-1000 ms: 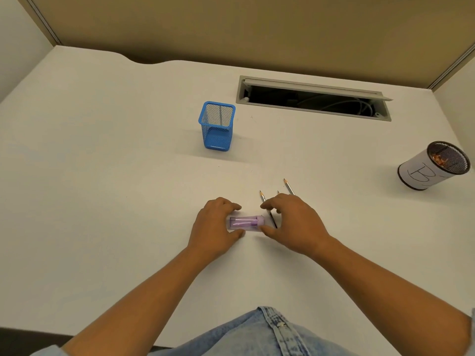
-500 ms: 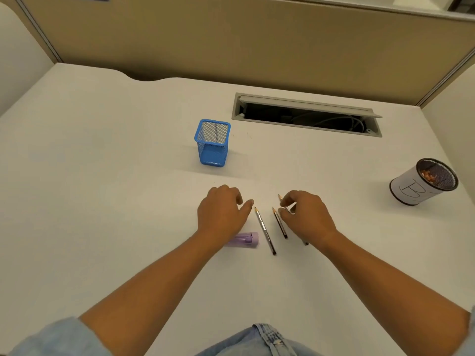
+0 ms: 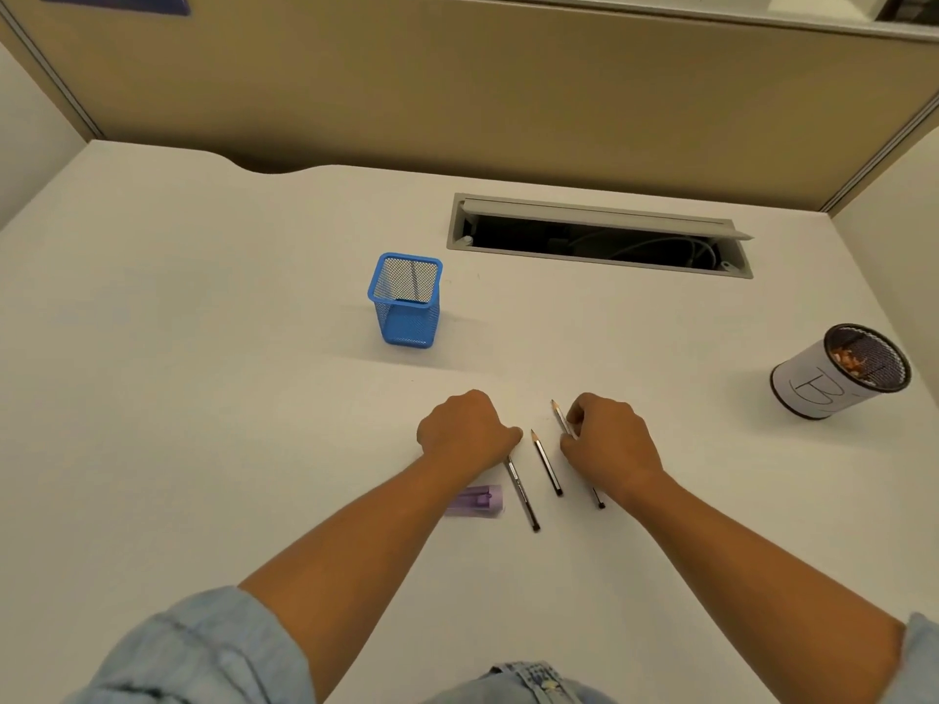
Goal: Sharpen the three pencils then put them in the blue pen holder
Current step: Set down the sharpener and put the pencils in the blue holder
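Right hand, fingers curled narrow, pinches the right pencil near its tip end; the pencil's back end shows at 6 o'clock below the wrist, so the shaft runs under the palm. Cannot tell whether it is lifted or flat on the bench. Left hand sits approx. level, curled loosely over the top of the left pencil, thumb tip pointing toward 3 o'clock; whether it actually grips that pencil can't be made out. Middle pencil lies free between the two hands, touched by neither. All 3 lie roughly parallel, points toward 11 o'clock, tips looking pointed, which suggests sharpening is done or near done, tho tip detail is too small to confirm.

Purple sharpener lies set aside at 6 o'clock of the left hand, just beside the left pencil, prob. parked close for reach. Blue pen holder stands upright at 11 o'clock of the hands, well apart, mouth open, appears empty: no pencil delivered yet. A white-wrapped cup marked "B", w/ orange-ish bits inside (likely shavings), tilts at 3 o'clock near the bench edge. Cable slot is open at 12 o'clock. Judged step: gathering pencils for the holder.
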{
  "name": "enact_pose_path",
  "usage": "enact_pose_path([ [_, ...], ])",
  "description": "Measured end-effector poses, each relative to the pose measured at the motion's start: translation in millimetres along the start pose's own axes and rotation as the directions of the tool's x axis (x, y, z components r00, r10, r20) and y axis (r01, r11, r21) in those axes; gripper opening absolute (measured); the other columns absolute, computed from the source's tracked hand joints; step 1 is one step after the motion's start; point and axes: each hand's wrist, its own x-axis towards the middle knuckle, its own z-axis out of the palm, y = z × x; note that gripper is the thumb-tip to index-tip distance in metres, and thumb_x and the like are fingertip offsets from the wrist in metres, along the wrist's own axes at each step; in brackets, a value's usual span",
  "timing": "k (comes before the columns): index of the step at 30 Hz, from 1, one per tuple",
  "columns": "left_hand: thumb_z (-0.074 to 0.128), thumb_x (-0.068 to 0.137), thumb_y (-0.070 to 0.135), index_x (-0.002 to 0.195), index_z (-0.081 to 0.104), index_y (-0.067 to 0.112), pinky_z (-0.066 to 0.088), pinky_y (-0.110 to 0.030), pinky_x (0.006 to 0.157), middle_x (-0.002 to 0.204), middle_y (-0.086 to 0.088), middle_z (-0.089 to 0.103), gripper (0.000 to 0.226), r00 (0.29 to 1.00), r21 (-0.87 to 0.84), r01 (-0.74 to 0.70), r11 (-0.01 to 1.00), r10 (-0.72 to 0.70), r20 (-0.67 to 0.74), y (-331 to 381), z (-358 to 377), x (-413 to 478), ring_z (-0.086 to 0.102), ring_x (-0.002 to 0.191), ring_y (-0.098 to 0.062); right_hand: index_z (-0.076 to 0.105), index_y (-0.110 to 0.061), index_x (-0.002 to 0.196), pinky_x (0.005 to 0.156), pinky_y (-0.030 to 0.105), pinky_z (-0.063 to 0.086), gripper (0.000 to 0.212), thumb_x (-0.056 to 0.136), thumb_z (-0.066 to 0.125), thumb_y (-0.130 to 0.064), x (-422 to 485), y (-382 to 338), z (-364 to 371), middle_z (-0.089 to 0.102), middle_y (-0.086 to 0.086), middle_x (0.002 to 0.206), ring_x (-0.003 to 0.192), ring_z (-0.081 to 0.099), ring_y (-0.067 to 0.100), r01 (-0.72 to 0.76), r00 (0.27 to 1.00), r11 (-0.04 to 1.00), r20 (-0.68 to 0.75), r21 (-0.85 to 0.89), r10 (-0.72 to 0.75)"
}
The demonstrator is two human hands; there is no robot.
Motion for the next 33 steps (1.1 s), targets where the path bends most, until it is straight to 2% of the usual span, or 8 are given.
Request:
enact_pose_path([
  [9, 0.068, 0.077, 0.041, 0.071, 0.047, 0.020, 0.044, -0.028, 0.062, 0.077, 0.000, 0.059, 0.030, 1.000, -0.073, -0.020, 0.997, 0.019, -0.016, 11.1, 11.9, 4.5, 0.056, 0.072, -0.024, 0.062, -0.020, 0.104, 0.070, 0.034, 0.054, 0.024, 0.081, 0.059, -0.017, 8.2, 7.8, -0.8, 0.070, -0.001, 0.092, 0.084, 0.063, 0.025, -0.009, 1.000, 0.999, -0.015, 0.037, 0.009],
  [14, 0.068, 0.073, 0.034, 0.062, 0.043, 0.020, 0.041, -0.025, 0.057, 0.064, 0.004, 0.052, 0.031, 1.000, -0.120, -0.002, 0.993, 0.001, -0.013, 18.6, 9.6, 6.1, 0.056, 0.067, -0.023, 0.062, -0.021, 0.107, 0.071, 0.034, 0.054, 0.028, 0.080, 0.059, -0.017, 10.9, 11.0, -3.0, 0.072, 0.000, 0.093, 0.086, 0.064, 0.026, -0.025, 0.999, 0.999, -0.030, 0.036, 0.026],
  [19, 0.068, 0.069, 0.034, 0.061, 0.049, 0.016, 0.037, -0.022, 0.050, 0.063, 0.001, 0.056, 0.028, 0.999, -0.229, -0.010, 0.973, -0.001, -0.046, 22.1, -7.2, 8.9, 0.059, 0.065, -0.024, 0.065, -0.019, 0.106, 0.073, 0.033, 0.054, 0.028, 0.079, 0.062, -0.019, 10.2, 7.9, -14.0, 0.072, -0.001, 0.089, 0.086, 0.064, 0.024, -0.016, 0.995, 0.997, -0.095, 0.074, 0.023],
  [22, 0.069, 0.068, 0.036, 0.070, 0.067, 0.011, 0.048, -0.027, 0.054, 0.069, -0.003, 0.068, 0.025, 0.990, -0.302, -0.067, 0.951, 0.026, -0.137, 26.2, -28.6, 8.2, 0.065, 0.067, -0.025, 0.067, -0.021, 0.103, 0.071, 0.033, 0.055, 0.027, 0.076, 0.066, -0.019, 12.6, 0.0, -30.1, 0.070, -0.006, 0.081, 0.079, 0.066, 0.021, 0.009, 0.985, 0.990, -0.171, 0.143, 0.016],
  [25, 0.068, 0.074, 0.031, 0.069, 0.069, 0.012, 0.054, -0.031, 0.060, 0.063, 0.000, 0.068, 0.019, 0.959, -0.405, -0.173, 0.898, 0.061, -0.275, 25.2, -52.3, 1.1, 0.066, 0.064, -0.019, 0.068, -0.022, 0.090, 0.062, 0.027, 0.049, 0.018, 0.073, 0.068, -0.019, 17.5, -11.4, -49.6, 0.067, -0.010, 0.072, 0.069, 0.064, 0.014, 0.035, 0.978, 0.966, -0.207, 0.257, 0.019],
  [29, 0.068, 0.083, 0.028, 0.076, 0.068, 0.017, 0.052, -0.025, 0.060, 0.062, 0.007, 0.062, 0.013, 0.899, -0.509, -0.304, 0.806, 0.065, -0.433, 8.9, -82.9, -12.2, 0.060, 0.062, -0.010, 0.070, -0.018, 0.085, 0.063, 0.023, 0.050, 0.011, 0.075, 0.072, -0.013, 24.3, -37.2, -76.7, 0.068, -0.004, 0.074, 0.068, 0.064, 0.013, 0.119, 0.970, 0.909, -0.244, 0.399, -0.020],
  [33, 0.068, 0.087, 0.026, 0.082, 0.072, 0.020, 0.045, -0.006, 0.059, 0.069, 0.009, 0.067, 0.009, 0.787, -0.551, -0.398, 0.734, -0.035, -0.616, -21.9, -113.6, -21.4, 0.060, 0.061, -0.004, 0.070, -0.015, 0.086, 0.059, 0.020, 0.048, 0.009, 0.080, 0.071, -0.008, 30.3, -72.5, -95.8, 0.068, 0.001, 0.073, 0.065, 0.062, 0.013, 0.250, 0.949, 0.835, -0.294, 0.491, -0.111],
])
